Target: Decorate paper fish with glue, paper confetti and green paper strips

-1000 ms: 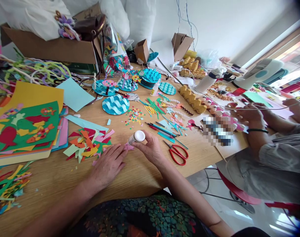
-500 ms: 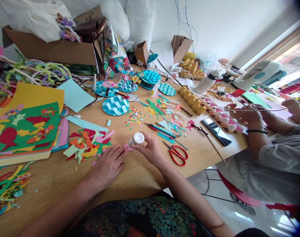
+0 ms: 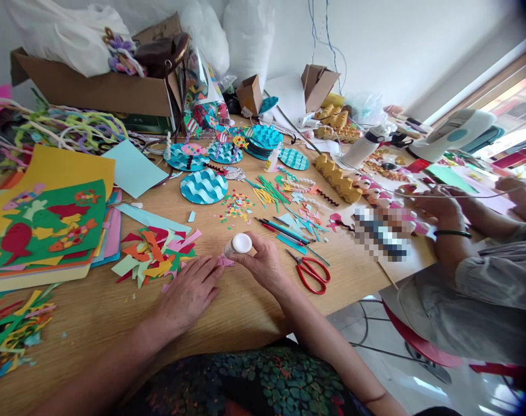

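My right hand (image 3: pixel 263 259) is closed round a small white-ended glue bottle (image 3: pixel 241 243), tilted over a pink paper piece (image 3: pixel 225 260) on the wooden table. Flat on the table to its left lies my left hand (image 3: pixel 192 289), its fingers stretched out and the fingertips at the edge of the pink paper. The bottle's lower end is partly hidden by my fingers. Red-handled scissors (image 3: pixel 313 274) rest right of my right hand. Coloured paper scraps (image 3: pixel 156 251) are heaped just beyond my left hand.
Stacked coloured sheets (image 3: pixel 72 167) cover the left side. Pencils (image 3: pixel 284 228), paper strips and blue wavy discs (image 3: pixel 203 185) lie beyond my hands. At the right, a person's hands (image 3: pixel 440 205) are near pink and white egg-carton pieces (image 3: pixel 386 202).
The camera view has shifted slightly. Both hands keep nearly the same pose, the bottle still tilted over the pink paper.
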`<state>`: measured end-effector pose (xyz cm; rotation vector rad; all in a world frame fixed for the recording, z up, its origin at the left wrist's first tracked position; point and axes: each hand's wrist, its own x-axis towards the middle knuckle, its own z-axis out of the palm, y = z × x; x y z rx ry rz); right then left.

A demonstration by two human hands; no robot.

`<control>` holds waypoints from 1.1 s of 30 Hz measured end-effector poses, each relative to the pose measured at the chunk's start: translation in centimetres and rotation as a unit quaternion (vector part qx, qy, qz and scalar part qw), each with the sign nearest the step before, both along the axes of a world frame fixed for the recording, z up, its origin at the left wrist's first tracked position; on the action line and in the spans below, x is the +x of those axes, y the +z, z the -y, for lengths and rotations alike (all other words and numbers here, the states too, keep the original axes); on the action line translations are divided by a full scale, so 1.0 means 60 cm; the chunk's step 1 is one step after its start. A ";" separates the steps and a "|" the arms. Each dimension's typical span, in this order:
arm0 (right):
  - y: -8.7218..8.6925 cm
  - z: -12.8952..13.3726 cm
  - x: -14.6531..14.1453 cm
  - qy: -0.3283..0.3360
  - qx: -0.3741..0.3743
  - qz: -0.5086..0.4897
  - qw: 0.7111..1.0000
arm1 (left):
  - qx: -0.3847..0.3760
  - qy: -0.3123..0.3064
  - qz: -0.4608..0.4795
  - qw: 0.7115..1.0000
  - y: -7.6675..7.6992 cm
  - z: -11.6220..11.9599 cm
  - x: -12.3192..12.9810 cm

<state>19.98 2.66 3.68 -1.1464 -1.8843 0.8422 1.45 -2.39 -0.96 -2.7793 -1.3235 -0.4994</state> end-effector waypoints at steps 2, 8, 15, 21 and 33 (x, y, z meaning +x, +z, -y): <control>0.002 0.001 0.001 -0.003 0.007 0.015 1.000 | 0.002 -0.002 0.005 1.000 0.000 0.000 0.000; 0.002 0.001 -0.001 -0.002 -0.008 -0.010 1.000 | -0.010 -0.001 0.012 1.000 -0.001 0.000 0.000; 0.001 0.006 0.004 -0.017 -0.005 -0.011 1.000 | -0.024 -0.004 0.025 0.999 -0.003 0.000 -0.001; 0.001 0.001 -0.001 -0.020 -0.015 -0.013 1.000 | -0.042 0.009 0.032 0.999 0.002 0.002 0.000; -0.002 0.000 0.000 -0.031 -0.004 -0.009 0.999 | -0.044 0.010 0.041 0.998 0.003 0.002 0.001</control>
